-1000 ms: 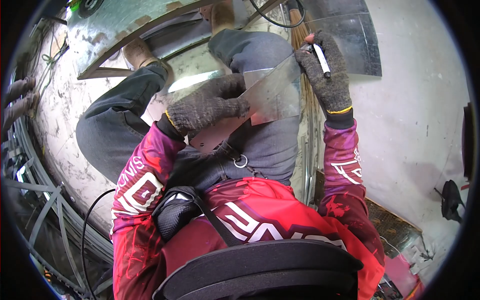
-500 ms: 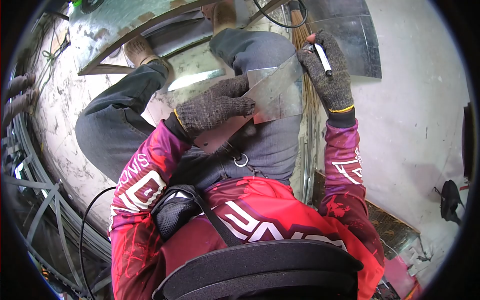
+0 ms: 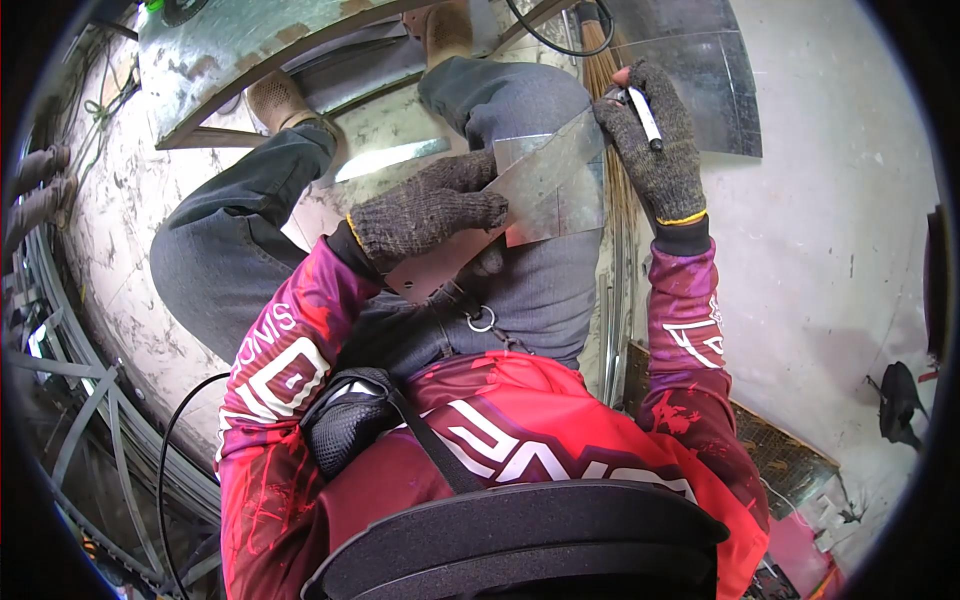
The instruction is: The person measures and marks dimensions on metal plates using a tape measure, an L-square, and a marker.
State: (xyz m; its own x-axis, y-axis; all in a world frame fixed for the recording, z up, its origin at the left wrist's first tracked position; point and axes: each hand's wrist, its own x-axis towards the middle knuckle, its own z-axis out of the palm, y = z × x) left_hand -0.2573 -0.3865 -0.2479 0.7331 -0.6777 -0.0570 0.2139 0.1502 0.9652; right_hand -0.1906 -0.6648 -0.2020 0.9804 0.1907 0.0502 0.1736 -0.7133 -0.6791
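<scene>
My left hand (image 3: pixel 425 208), in a dark grey knit glove, is closed on a long flat metal strip (image 3: pixel 548 163) with a small hole at its near end. The strip lies slantwise across a shiny square of sheet metal (image 3: pixel 568 208) that rests on my right thigh. At the strip's far end, my right hand (image 3: pixel 660 150), gloved with bare fingertips, grips a white marker (image 3: pixel 645 120) with a black end towards me. The marker's tip is hidden behind the fingers.
A broom (image 3: pixel 618 190) lies along my right leg beside a curved dark metal sheet (image 3: pixel 700 90). Ahead stands a metal-topped bench (image 3: pixel 240 60). Bundled metal strips (image 3: pixel 120 430) fill the left side. A black cable (image 3: pixel 172 470) runs near my left arm.
</scene>
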